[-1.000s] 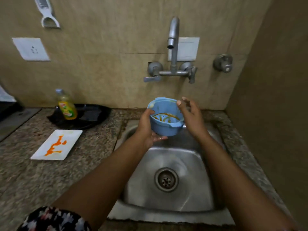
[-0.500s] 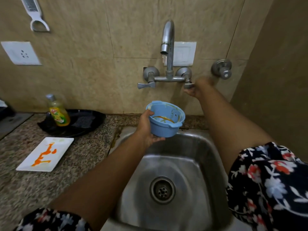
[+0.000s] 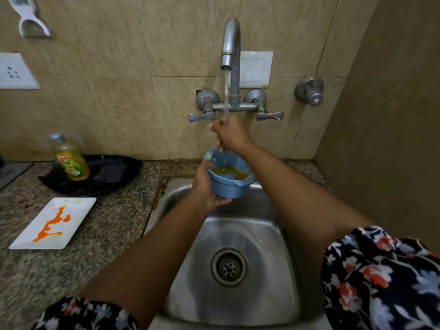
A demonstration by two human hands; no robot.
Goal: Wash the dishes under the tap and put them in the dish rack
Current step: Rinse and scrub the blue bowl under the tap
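A small blue plastic bowl [image 3: 229,183] with orange-yellow liquid inside is held over the back of the steel sink [image 3: 238,234] by my left hand [image 3: 204,184], which cups its side and base. Water runs from the tap [image 3: 230,48] onto my right hand [image 3: 229,134], which hovers just above the bowl's rim with fingers curled downward and nothing in them. A white rectangular plate [image 3: 53,223] smeared with orange sauce lies on the counter at the left.
A bottle of yellow dish soap [image 3: 71,160] stands on a black tray [image 3: 112,177] with a scrub pad, behind the plate. Two tap handles [image 3: 269,115] and a separate valve [image 3: 309,91] stick out of the tiled wall. A brown side wall closes the right. No dish rack is in view.
My right hand left the right tap handle and moved down-left under the spout, above the bowl. Water now flows, and the bowl holds diluted orange liquid.
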